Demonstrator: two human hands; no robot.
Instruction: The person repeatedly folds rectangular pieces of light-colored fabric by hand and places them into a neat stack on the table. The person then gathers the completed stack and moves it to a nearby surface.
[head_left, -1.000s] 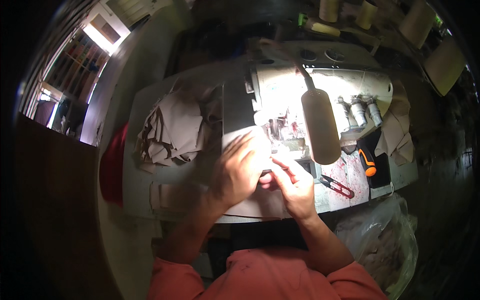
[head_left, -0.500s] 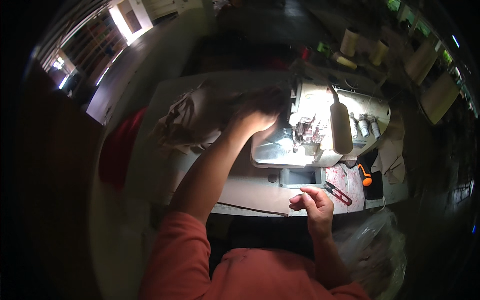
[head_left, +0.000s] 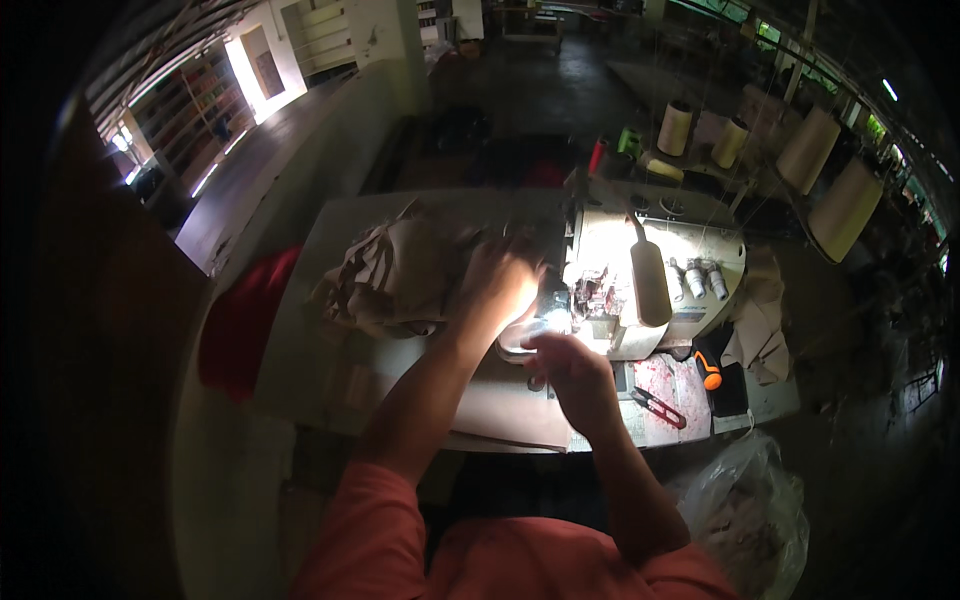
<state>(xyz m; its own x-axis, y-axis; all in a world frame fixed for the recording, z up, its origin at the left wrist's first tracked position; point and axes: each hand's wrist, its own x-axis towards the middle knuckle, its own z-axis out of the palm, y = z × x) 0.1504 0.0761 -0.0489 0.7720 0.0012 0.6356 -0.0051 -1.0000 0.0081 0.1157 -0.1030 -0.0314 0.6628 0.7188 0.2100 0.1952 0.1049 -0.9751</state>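
My left hand (head_left: 503, 288) reaches over the left end of the lit sewing machine (head_left: 620, 300). Its fingers are smeared by motion and partly lost in shadow, so a hold on anything cannot be made out. My right hand (head_left: 575, 375) is close by, at the machine's front left edge. Its fingers point left toward my other hand; blur hides whether they pinch anything. A crumpled heap of beige fabric (head_left: 400, 265) lies left of my left hand. Flat along the front edge of the table is a pale fabric piece (head_left: 515, 410).
Thread snips (head_left: 660, 408) and an orange-handled tool (head_left: 709, 378) lie right of my right hand. A lamp head (head_left: 652, 285) hangs over the machine. Thread cones (head_left: 850, 210) stand at the back right. A clear plastic bag (head_left: 750, 500) hangs at the front right; red cloth (head_left: 245, 325) is left.
My right hand has moved up and left from the front edge to beside my left hand. My left hand stays by the machine's left end. The whole view has shifted slightly.
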